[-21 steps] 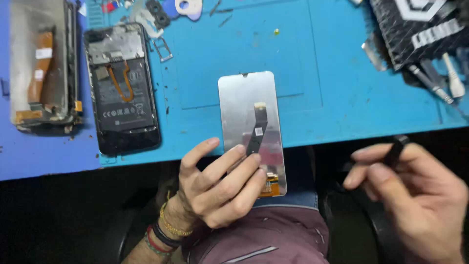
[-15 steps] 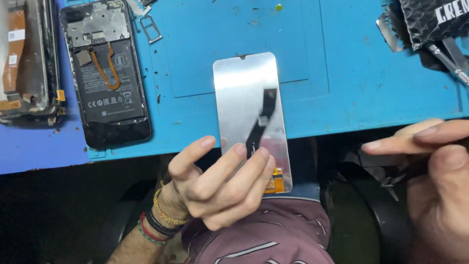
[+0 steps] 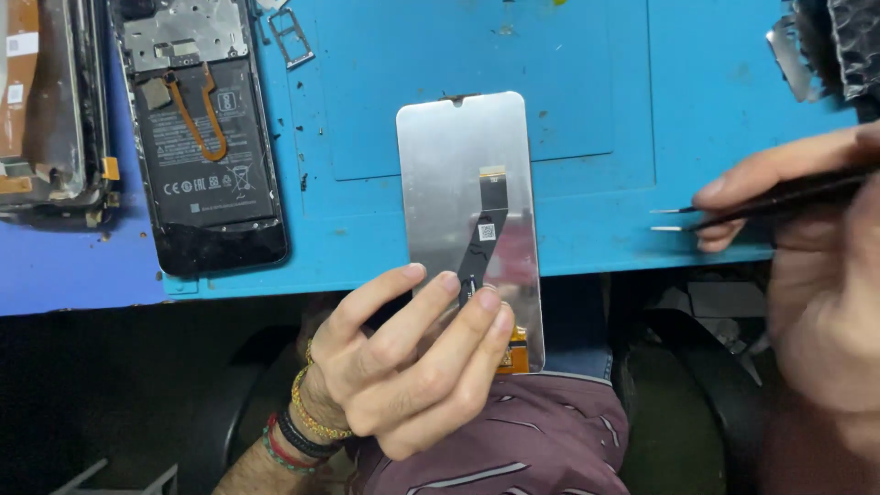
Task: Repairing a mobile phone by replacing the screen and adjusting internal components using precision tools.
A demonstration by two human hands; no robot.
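Display panel (image 3: pixel 463 174), back side up, sits in your left hand (image 3: pixel 403 367): your fingers (image 3: pixel 431 307) are curled closed over its lower end, thumb hidden beneath, the top reaching out over the blue worktop (image 3: pixel 587 82). Left of those fingers lie the opened phone (image 3: pixel 206 137) and another stripped frame (image 3: pixel 50 110). What has changed: half a second ago your right hand (image 3: pixel 816 266) hovered with nothing pointed at the panel; now its fingers pinch dark tweezers (image 3: pixel 733 213), tips aimed left, just right of the panel's edge, apart from it. You seem set to work on the flex. The panel looks silvery and smooth, with a dark ribbon cable (image 3: pixel 481 240) running down its middle and an orange strip (image 3: pixel 513 353) at the bottom.
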